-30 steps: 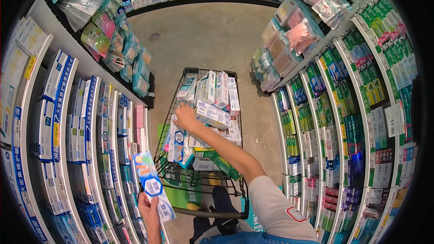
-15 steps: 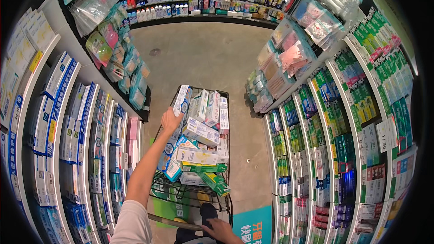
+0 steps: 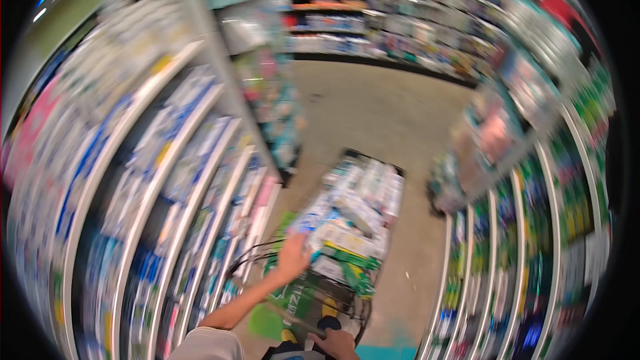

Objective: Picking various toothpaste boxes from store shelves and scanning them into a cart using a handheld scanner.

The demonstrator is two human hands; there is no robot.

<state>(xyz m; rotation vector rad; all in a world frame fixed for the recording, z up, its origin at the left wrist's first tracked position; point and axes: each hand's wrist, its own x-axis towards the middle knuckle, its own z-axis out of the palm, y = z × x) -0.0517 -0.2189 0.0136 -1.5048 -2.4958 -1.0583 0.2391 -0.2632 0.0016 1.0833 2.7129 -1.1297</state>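
A black wire shopping cart [image 3: 363,310] stands before me, heaped with toothpaste-type boxes, mostly white [image 3: 380,183], with some green boxes [image 3: 360,273] at the near end. My left hand [image 3: 293,257] is at the cart's left side, against a blue-and-white box [image 3: 308,221]. Motion smears its fingers, so whether it grips that box is unclear. Low in the view, my right hand [image 3: 335,345] is closed over the cart's handle [image 3: 293,320].
Shelves of white and blue boxes [image 3: 167,153] line the left, green and blue boxes [image 3: 500,253] the right. Hanging packets [image 3: 497,123] jut out at the right shelf's end, others [image 3: 267,87] at the left. A stocked shelf wall [image 3: 373,20] crosses the far end, beyond grey floor [image 3: 373,107].
My view has swung left and blurred. My left hand has come off the white box at the cart's far left corner and moved nearer along the left side. My right hand stays at the handle.
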